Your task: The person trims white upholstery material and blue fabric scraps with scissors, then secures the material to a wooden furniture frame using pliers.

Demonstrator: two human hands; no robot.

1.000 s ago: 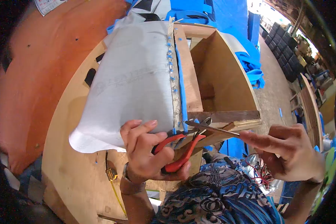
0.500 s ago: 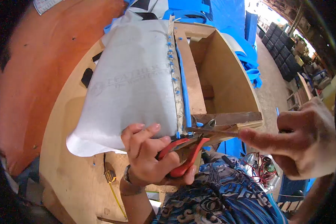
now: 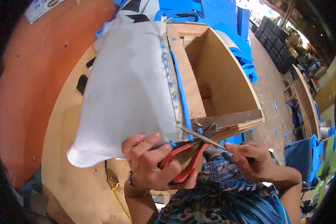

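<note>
My left hand (image 3: 147, 164) is closed round red-handled cutting pliers (image 3: 193, 162), its upper fingers by the near edge of a white fabric cover (image 3: 119, 86). The plier jaws point away from me, close to the corner of a wooden furniture frame (image 3: 233, 84). My right hand (image 3: 252, 158) grips a slim metal-shafted tool (image 3: 205, 139), perhaps a screwdriver; its handle is hidden in the palm. The tip reaches the near end of a pale edge strip (image 3: 170, 78) dotted with blue scraps. Beside that strip runs a blue fabric band (image 3: 183, 97).
Under the frame is a curved wooden board (image 3: 63, 149), with a yellow-and-black tape measure (image 3: 112, 183) on it. An orange-brown surface (image 3: 41, 86) lies at left. Blue fabric (image 3: 220, 18) is heaped behind the frame. Black stacked boxes (image 3: 272, 39) stand at far right.
My right hand has come down and to the left, tilting the metal tool so its tip meets the edge strip. My left hand keeps the pliers in nearly the same place.
</note>
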